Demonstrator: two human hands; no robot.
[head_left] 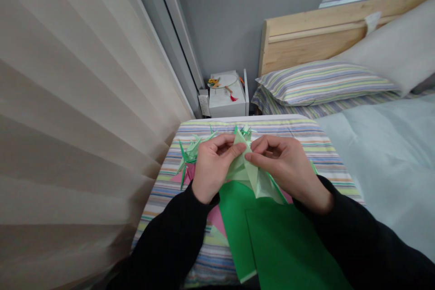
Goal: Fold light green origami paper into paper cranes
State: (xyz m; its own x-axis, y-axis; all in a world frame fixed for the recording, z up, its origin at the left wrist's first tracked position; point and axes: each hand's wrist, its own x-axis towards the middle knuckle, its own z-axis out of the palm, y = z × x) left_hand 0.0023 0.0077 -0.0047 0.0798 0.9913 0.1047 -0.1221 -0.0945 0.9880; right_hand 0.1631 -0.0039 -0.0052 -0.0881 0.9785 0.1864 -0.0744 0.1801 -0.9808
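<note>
A partly folded sheet of pale green origami paper is held up between my two hands, its pointed tip upward. My left hand pinches its left side near the tip, thumb in front. On the right side, my right hand pinches the paper's edge between thumb and fingers. Beneath lie sheets of dark green paper, overlapping one another. Folded green paper pieces with thin points sit left of my left hand. Pink paper shows partly under the green sheets.
A striped cloth covers the table. Beyond it stands a white cabinet with scissors and a red tassel on top. A pleated curtain hangs at the left. The bed with a striped pillow is at the right.
</note>
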